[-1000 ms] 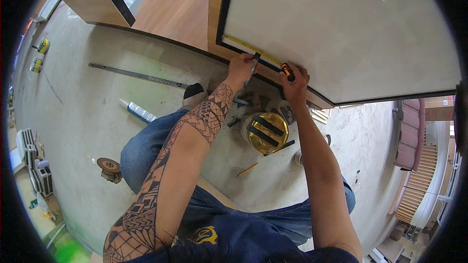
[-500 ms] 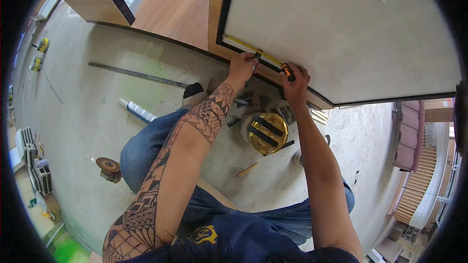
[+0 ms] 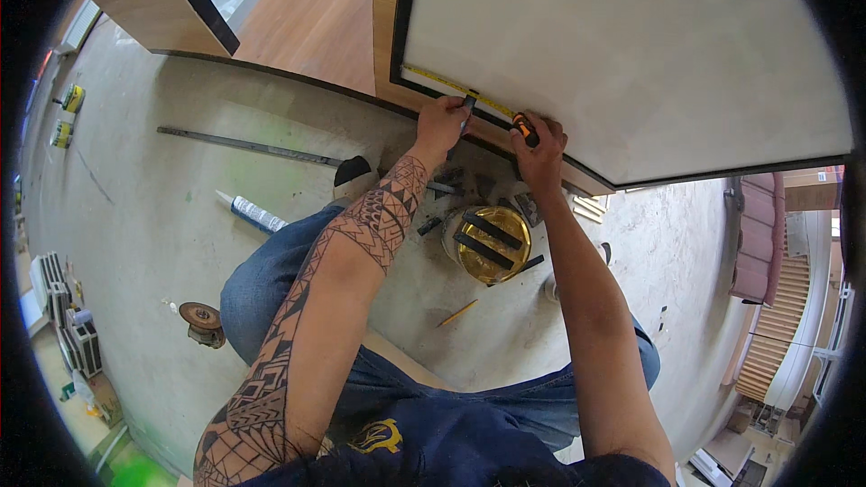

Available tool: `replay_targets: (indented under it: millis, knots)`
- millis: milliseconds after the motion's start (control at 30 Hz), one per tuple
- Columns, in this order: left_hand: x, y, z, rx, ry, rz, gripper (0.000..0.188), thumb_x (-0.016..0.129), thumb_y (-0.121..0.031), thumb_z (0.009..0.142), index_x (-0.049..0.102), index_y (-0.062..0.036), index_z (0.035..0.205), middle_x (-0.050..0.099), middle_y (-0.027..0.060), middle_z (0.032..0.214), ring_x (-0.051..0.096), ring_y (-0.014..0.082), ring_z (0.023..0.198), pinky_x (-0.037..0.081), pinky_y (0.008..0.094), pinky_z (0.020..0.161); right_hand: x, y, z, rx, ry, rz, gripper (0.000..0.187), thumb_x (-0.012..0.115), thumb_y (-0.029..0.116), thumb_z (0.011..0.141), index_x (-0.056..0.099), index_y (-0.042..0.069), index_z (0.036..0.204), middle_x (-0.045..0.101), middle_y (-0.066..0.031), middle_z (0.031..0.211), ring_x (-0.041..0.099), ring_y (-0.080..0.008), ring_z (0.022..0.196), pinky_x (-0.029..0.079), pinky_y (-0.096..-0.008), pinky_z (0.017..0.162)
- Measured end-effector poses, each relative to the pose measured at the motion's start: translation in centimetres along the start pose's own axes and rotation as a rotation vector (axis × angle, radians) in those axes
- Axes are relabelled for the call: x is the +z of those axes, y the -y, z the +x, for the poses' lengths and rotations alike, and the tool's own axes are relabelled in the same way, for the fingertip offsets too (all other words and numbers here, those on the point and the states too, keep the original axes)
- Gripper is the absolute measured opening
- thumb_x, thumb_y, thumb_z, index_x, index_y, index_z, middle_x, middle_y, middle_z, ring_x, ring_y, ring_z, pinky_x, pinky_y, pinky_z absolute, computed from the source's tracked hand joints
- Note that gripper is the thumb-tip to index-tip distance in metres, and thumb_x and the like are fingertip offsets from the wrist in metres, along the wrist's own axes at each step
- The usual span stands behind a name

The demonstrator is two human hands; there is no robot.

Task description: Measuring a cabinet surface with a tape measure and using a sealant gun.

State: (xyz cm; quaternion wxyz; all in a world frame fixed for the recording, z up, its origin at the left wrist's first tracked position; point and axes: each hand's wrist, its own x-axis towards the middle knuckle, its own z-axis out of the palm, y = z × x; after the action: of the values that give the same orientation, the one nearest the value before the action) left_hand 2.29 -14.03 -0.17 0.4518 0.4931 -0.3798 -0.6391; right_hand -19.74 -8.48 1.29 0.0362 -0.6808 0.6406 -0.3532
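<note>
The tape measure (image 3: 524, 129) is already drawn out along the white panel (image 3: 622, 54), its case gripped by the right hand (image 3: 543, 150); the left hand (image 3: 439, 129) pinches what seems a dark strip (image 3: 468, 105), black pieces (image 3: 492, 229) lying loose below

A grinder (image 3: 206, 334) sits on the gray floor (image 3: 162, 261) at the left. A pointy blue and white tube (image 3: 256, 215) lies past it. Farther on is a long bar (image 3: 244, 145). Two cans (image 3: 73, 97) with yellow sides are near the left edge. A pink padded seat (image 3: 760, 239) is at the right.
</note>
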Motion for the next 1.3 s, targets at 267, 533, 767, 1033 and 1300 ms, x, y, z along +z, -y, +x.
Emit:
replay_targets:
  millis: [267,533,767,1033,1300]
  knots:
    - [0.03,0.42,0.25,-0.024,-0.026,-0.024,0.035,0.066,-0.007,0.107,0.063,0.0128,0.135,0.077,0.0138,0.103,0.075,0.0192,0.088,0.061,0.0317,0.078,-0.32,0.42,0.01,0.010,0.017,0.024,0.051,0.081,0.029,0.091,0.073,0.008,0.137,0.067,-0.0216,0.126,0.059,-0.0394,0.120,0.043,-0.0535,0.109]
    - [0.08,0.42,0.28,-0.055,-0.021,-0.051,0.035,0.066,-0.008,0.107,0.063,0.0117,0.136,0.077,0.0134,0.105,0.074,0.0190,0.090,0.061,0.0326,0.081,-0.25,0.37,0.05,0.062,0.031,0.024,0.051,0.080,0.031,0.090,0.074,0.009,0.135,0.067,-0.0215,0.125,0.058,-0.0405,0.121,0.042,-0.0541,0.109]
    - [0.17,-0.19,-0.16,-0.037,-0.025,0.005,0.034,0.065,-0.007,0.107,0.065,0.0108,0.135,0.076,0.0144,0.110,0.074,0.0198,0.093,0.062,0.0336,0.081,-0.31,0.60,0.19,-0.016,-0.003,0.049,0.050,0.081,0.030,0.089,0.075,0.008,0.134,0.070,-0.0205,0.124,0.060,-0.0403,0.122,0.040,-0.0532,0.112]
    - [0.21,0.04,0.02,-0.059,-0.004,-0.052,0.035,0.065,-0.007,0.107,0.063,0.0115,0.136,0.075,0.0136,0.109,0.074,0.0192,0.093,0.062,0.0329,0.080,-0.30,0.86,0.09,0.089,0.020,0.001,0.051,0.081,0.029,0.088,0.075,0.008,0.134,0.067,-0.0215,0.126,0.059,-0.0411,0.119,0.043,-0.0540,0.110]
    - [0.15,-0.18,-0.14,-0.008,-0.026,0.056,0.034,0.068,-0.010,0.106,0.065,0.0101,0.132,0.075,0.0116,0.103,0.073,0.0185,0.090,0.060,0.0317,0.079,-0.14,0.64,-0.02,0.054,0.006,0.030,0.052,0.080,0.030,0.089,0.075,0.007,0.135,0.066,-0.0224,0.128,0.058,-0.0417,0.120,0.043,-0.0549,0.110]
